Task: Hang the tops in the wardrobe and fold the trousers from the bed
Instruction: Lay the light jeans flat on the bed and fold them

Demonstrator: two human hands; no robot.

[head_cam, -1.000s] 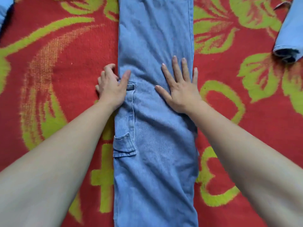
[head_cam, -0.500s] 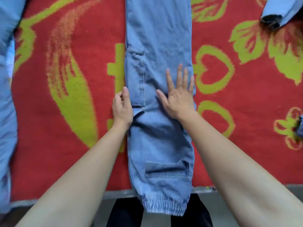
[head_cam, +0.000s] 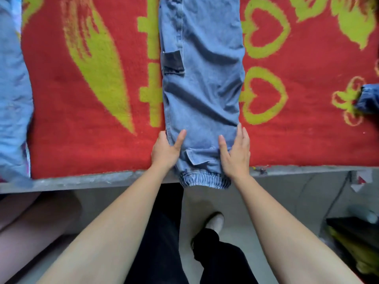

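Trousers [head_cam: 202,89]: on blanket [head_cam: 82,140], cuff at 6 o'clock.
Left hand [head_cam: 166,153]: flat, pressing 9 o'clock edge.
Right hand [head_cam: 235,156]: flat, pressing 3 o'clock edge.

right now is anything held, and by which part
Nothing gripped: left hand and right hand press the light blue denim trousers by their side edges above the cuff.

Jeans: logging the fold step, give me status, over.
Left hand, right hand flank jeans leg near cuff, thumbs on top, fingers along edges. Jeans flat; cuff overhangs bed edge. Other garment far left, apart.
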